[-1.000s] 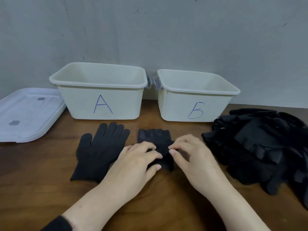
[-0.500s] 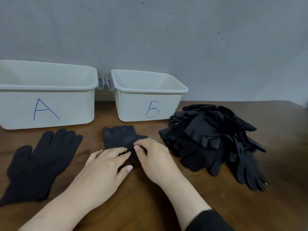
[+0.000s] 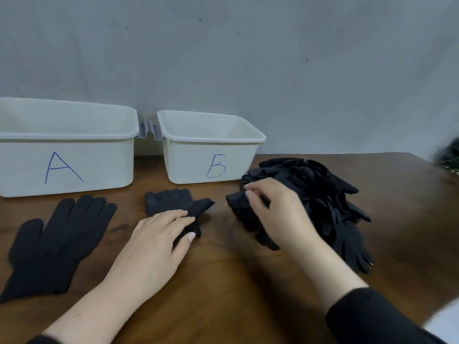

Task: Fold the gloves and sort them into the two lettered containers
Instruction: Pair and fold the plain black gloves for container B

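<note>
Two cream containers stand at the back of the wooden table: container A [image 3: 67,167] on the left, container B [image 3: 211,160] beside it. A full-fingered black glove [image 3: 59,242] lies flat in front of A. A dark fingerless glove [image 3: 171,203] lies in front of B, and my left hand [image 3: 159,242] rests flat on its lower part. My right hand [image 3: 275,212] reaches into the left edge of the pile of black gloves [image 3: 323,199]. Its fingertips pinch a glove there.
A grey wall rises right behind the containers. The table's right edge runs at the far right, with a dark blurred object [image 3: 449,155] beyond it. Bare wood [image 3: 223,281] lies between my forearms.
My right hand left the fingerless glove and moved right to the pile, taking hold of a glove there. My left hand stayed on the fingerless glove. The view has swung to the right over the second.
</note>
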